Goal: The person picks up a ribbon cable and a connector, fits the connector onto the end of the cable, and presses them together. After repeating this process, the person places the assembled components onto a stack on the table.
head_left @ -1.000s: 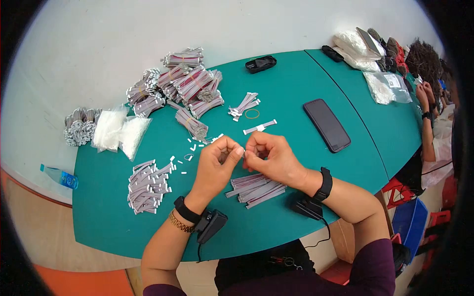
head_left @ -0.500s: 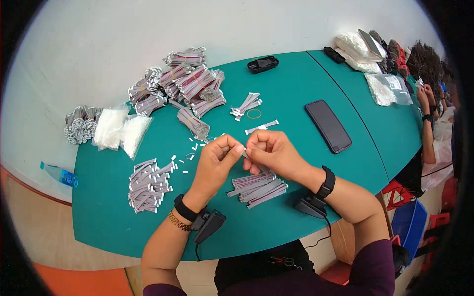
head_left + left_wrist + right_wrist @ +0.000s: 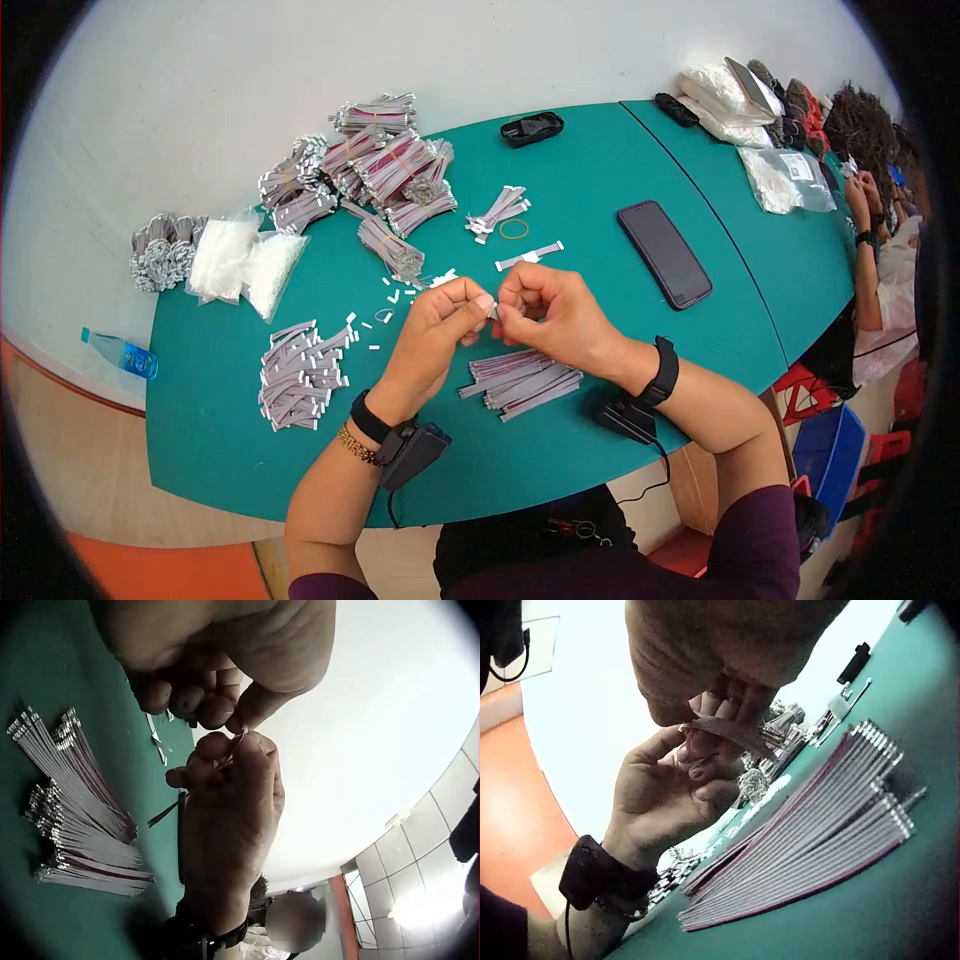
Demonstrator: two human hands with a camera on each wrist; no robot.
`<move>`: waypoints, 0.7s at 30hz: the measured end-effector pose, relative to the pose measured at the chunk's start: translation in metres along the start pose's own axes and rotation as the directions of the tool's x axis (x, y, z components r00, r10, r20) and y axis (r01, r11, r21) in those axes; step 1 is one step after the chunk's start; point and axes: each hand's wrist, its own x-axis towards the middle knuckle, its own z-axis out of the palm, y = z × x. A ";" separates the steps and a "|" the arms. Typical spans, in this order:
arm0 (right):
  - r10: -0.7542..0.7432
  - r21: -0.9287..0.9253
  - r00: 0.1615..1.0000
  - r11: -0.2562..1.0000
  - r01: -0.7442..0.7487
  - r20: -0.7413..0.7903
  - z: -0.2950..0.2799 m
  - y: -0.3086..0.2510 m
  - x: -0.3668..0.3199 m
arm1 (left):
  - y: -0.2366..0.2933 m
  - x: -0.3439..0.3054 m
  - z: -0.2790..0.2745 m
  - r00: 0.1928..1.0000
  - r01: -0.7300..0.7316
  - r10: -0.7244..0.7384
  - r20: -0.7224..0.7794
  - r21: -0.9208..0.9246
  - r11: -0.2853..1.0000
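In the head view my left hand (image 3: 432, 330) and right hand (image 3: 562, 318) meet fingertip to fingertip above the table. Between the right thumb and fingers is a grey flat ribbon cable (image 3: 731, 730), its loose tail hanging past the hand in the left wrist view. The left thumb and forefinger pinch a small white connector (image 3: 682, 728) at the cable's end, mostly hidden by the fingertips. Under the right hand lies a fanned stack of ribbon cables (image 3: 520, 384). Left of the left hand is a heap of cables with white ends (image 3: 300, 378).
Small white connectors (image 3: 393, 298) lie scattered beyond the left hand. Bundled cables (image 3: 390, 165) and bags of white pieces (image 3: 222, 262) stand at the back left. A phone (image 3: 664, 255) lies to the right, a rubber band (image 3: 514, 230) ahead. Another person's arm (image 3: 864, 255) shows far right.
Half a second ago the right fingers were spread lower, with the cable showing beneath them; now they are drawn up against the left fingertips. Both hands stay in nearly the same place.
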 end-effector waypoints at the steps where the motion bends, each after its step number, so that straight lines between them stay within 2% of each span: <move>1: -0.024 -0.051 1.000 0.998 0.024 -0.004 -0.001 0.000 0.000 | 0.000 0.000 0.000 1.000 0.000 0.000 0.003 0.000 1.000; 4: -0.064 -0.130 0.998 0.989 0.064 0.004 -0.001 -0.001 0.000 | 0.004 -0.001 0.005 0.998 -0.065 0.066 -0.012 0.083 0.994; 7: 0.108 0.113 0.994 0.987 -0.111 0.029 0.001 -0.005 -0.001 | -0.002 -0.001 0.004 0.983 -0.159 0.178 -0.048 0.262 0.952; 10: 0.224 0.214 0.972 0.948 -0.235 0.075 -0.002 -0.012 0.000 | -0.007 -0.004 0.007 0.959 -0.208 0.268 -0.093 0.413 0.887; 11: 0.219 0.235 0.973 0.944 -0.231 0.076 -0.002 -0.011 0.000 | -0.007 -0.004 0.008 0.949 -0.216 0.295 -0.109 0.454 0.865; 14: 0.206 0.285 0.975 0.933 -0.221 0.083 -0.002 -0.007 0.001 | -0.009 -0.003 0.007 0.942 -0.241 0.315 -0.118 0.416 0.877; 17: 0.190 0.305 0.977 0.929 -0.210 0.094 -0.002 -0.009 0.002 | -0.010 0.000 0.007 0.927 -0.309 0.356 -0.118 0.298 0.903; 20: 0.166 0.320 0.980 0.927 -0.194 0.113 -0.003 -0.009 0.003 | 0.000 -0.003 0.009 0.971 -0.206 0.222 -0.092 0.151 0.967; 21: 0.166 0.329 0.979 0.924 -0.197 0.121 -0.004 -0.008 0.003 | 0.000 -0.003 0.008 0.972 -0.203 0.217 -0.087 0.147 0.968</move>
